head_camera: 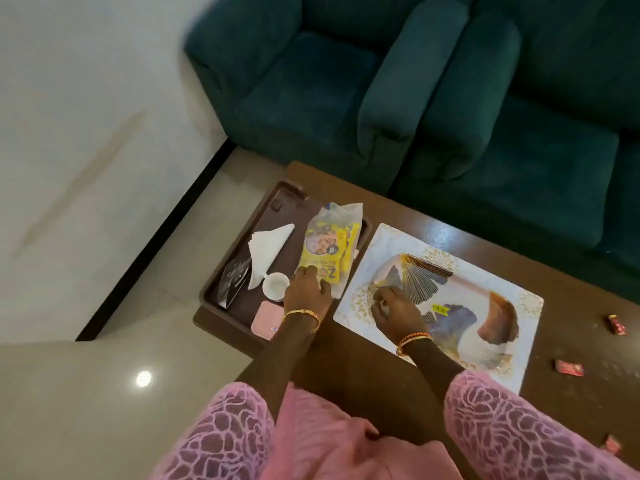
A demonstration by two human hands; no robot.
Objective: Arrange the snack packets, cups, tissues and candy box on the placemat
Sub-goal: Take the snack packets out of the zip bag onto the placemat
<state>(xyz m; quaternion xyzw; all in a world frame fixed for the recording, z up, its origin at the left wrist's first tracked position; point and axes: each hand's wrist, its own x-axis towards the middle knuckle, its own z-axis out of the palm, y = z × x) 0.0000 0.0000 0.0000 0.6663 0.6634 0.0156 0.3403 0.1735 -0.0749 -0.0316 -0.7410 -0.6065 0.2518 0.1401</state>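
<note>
A brown tray [281, 195] on the left end of the wooden table holds folded white tissues [268, 252], a white cup [275, 286], a pink candy box [266, 319], a dark shiny packet [233, 283] and yellow snack packets [327, 249] in a clear bag. My left hand [308, 291] grips the near end of the yellow packets. To the right lies the white, gold-patterned placemat [389, 239] with a leaf-print plate [464, 296] on it. My right hand [393, 315] is closed over a small white object, seemingly a second cup, at the plate's left end.
Three red candy wrappers [616, 323] [569, 368] [611, 445] lie on the table's right side. Green sofas [398, 81] stand close behind the table. Pale floor [104, 393] lies to the left. My pink sleeves fill the lower frame.
</note>
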